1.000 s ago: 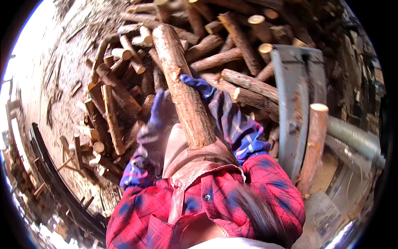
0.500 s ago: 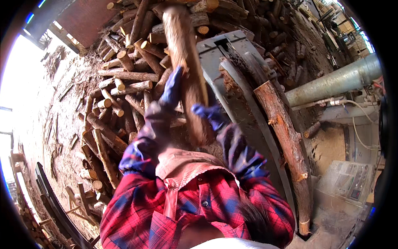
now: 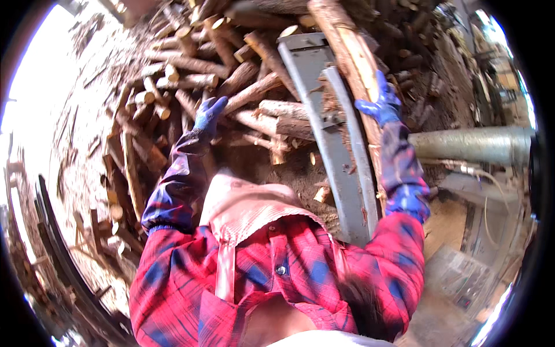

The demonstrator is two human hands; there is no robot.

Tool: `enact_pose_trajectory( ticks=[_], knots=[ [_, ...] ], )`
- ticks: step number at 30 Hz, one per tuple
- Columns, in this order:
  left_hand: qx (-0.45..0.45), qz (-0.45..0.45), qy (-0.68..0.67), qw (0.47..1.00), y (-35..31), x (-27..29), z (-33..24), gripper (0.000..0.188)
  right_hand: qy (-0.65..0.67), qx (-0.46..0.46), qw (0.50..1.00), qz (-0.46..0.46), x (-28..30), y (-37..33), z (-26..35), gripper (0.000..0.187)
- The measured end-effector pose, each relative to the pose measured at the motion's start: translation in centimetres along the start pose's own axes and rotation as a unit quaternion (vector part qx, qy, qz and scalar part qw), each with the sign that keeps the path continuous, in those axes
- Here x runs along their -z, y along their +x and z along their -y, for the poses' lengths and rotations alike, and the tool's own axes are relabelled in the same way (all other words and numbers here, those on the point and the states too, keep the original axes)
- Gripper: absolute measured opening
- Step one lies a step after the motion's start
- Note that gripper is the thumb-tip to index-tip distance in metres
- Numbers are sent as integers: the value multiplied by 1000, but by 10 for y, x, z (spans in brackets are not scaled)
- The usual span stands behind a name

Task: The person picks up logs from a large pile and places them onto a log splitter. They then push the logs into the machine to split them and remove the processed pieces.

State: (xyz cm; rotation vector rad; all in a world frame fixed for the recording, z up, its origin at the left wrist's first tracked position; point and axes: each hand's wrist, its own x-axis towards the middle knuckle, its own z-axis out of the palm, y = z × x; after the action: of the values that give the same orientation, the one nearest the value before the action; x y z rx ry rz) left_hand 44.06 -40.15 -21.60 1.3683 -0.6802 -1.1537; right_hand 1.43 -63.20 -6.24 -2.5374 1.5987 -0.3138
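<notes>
My left hand point(image 3: 210, 114), in a blue glove, is held above the log pile with its fingers apart and nothing in it. At the right, my gloved right hand point(image 3: 381, 103) lies against a long, pale, partly barked log point(image 3: 351, 55). Its fingers are stretched forward and its thumb points left across the wood. This log slopes along the right side of a grey metal trough point(image 3: 347, 199), passing beside my right forearm. My forearm hides part of its near end.
Cut logs point(image 3: 196, 80) are heaped ahead and to the left, several leaning towards the trough. A thick metal pipe point(image 3: 480, 143) crosses at the right, with a thin hose point(image 3: 491, 228) below it. Bark and wood debris point(image 3: 81, 133) cover the ground at the left.
Both hands held a log in front of me; my left hand has let go and moved left. My right hand has moved right, onto the log at the trough. The reddish log has left its earlier place.
</notes>
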Motion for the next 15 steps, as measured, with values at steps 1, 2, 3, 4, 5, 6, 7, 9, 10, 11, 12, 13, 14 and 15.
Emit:
enact_pose_trajectory(
  ticks=[1,2,3,4,5,6,7,9,10,11,12,13,14,15],
  knots=[
    [39,-43,4,998,-13,19,18,38,-2,13,1000,6,-3,-6,-8,114],
    [48,-76,54,994,-20,49,50,39,3,33,999,12,-11,-5,-13,112],
    [72,-99,72,990,-34,70,71,40,10,38,999,7,-9,-12,-9,112],
    [93,-122,86,984,-43,85,93,40,14,45,999,1,-4,-17,-9,111],
    [86,-156,160,971,-51,105,125,45,17,46,999,9,-4,-19,-18,109],
    [60,-148,133,978,-69,127,147,50,23,50,998,16,-7,-17,-19,107],
    [150,-166,136,965,-78,144,170,42,-57,72,995,-30,-9,-20,-10,105],
    [232,-159,189,941,-80,150,184,39,-107,134,976,-136,-2,-19,23,100],
    [172,-159,242,942,-93,160,193,40,-56,197,962,-181,-16,-13,71,97],
    [110,-149,294,938,-102,172,205,42,165,131,973,-94,-44,-12,121,91],
    [118,-150,282,940,-104,184,223,43,375,42,925,-40,-68,-10,173,86],
    [120,-139,267,946,-97,193,242,45,215,172,961,-32,-102,0,184,81],
    [128,-136,260,947,-97,205,260,47,233,166,955,74,-109,9,246,74],
    [155,-127,234,951,-82,205,263,47,256,194,944,77,-175,2,250,67]
  ],
)
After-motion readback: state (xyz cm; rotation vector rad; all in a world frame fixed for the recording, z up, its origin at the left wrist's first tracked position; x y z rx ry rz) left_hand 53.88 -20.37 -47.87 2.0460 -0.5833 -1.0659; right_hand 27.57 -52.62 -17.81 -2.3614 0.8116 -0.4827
